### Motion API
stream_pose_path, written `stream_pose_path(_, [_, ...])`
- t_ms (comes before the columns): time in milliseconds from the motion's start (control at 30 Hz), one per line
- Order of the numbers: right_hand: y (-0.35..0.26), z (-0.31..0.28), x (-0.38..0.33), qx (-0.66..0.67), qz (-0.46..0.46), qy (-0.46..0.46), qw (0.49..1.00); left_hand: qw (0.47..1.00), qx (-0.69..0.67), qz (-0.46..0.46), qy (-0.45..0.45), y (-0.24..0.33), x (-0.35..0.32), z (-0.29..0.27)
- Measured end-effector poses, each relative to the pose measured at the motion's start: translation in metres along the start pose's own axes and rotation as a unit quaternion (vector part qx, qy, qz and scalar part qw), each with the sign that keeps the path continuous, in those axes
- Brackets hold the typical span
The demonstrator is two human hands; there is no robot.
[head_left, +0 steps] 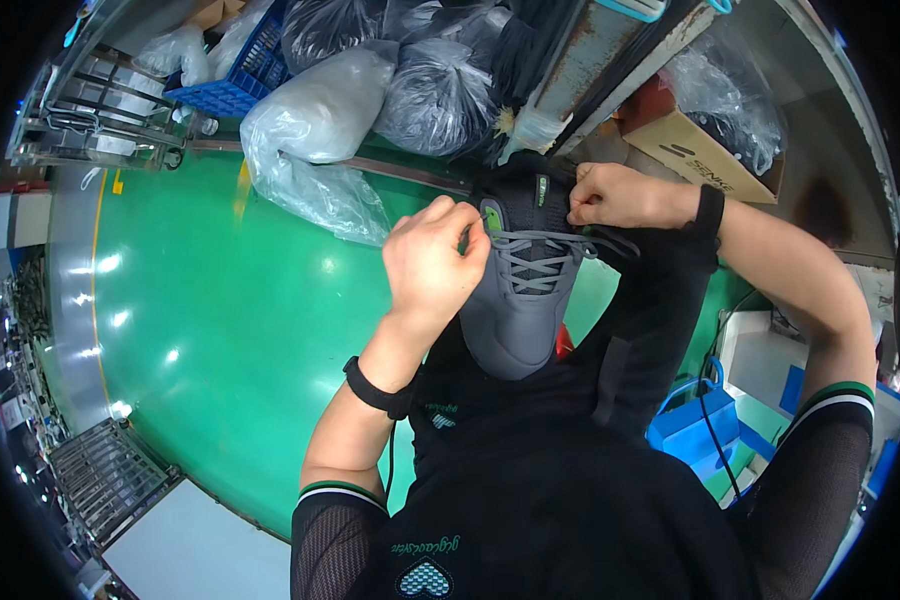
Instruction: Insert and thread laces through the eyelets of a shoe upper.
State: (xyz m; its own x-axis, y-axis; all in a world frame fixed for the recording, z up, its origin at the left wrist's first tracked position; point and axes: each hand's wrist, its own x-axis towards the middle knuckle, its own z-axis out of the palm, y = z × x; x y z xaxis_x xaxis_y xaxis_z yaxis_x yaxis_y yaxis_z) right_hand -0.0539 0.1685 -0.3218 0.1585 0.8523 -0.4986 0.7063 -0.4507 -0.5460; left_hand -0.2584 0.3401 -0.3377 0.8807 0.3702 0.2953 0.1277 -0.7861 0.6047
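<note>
A grey sneaker (515, 330) lies on my lap, its toe toward me and its black padded collar away from me. Grey shoelaces (535, 265) cross over its tongue, and a dark lace end hangs loose to the right. At the left row of eyelets, my left hand (435, 265) is closed in a pinch that seems to grip the shoelace. My right hand (625, 197) is pinched closed beside the right edge of the collar; what sits between its fingertips is hidden. A small green patch shows inside the shoe near the left fingertips.
Clear plastic bags (315, 110) and a blue crate (235, 80) are at the far left. An open cardboard box (705, 150) with plastic-wrapped contents stands far right. Nearer on the right is a blue metal object (700, 430) with a black cable. A white surface (200, 545) lies lower left.
</note>
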Motion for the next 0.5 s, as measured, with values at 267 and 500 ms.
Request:
stream_pose_path(267, [-0.053, 0.027, -0.016, 0.27, 0.006, 0.299, 0.915, 0.998, -0.054, -0.031, -0.01, -0.001, 0.001, 0.005])
stream_pose_path(500, [-0.061, 0.053, 0.015, -0.045, -0.076, 0.406, 0.91, 0.857, -0.401, -0.287, -0.152, -0.016, 0.015, 0.008])
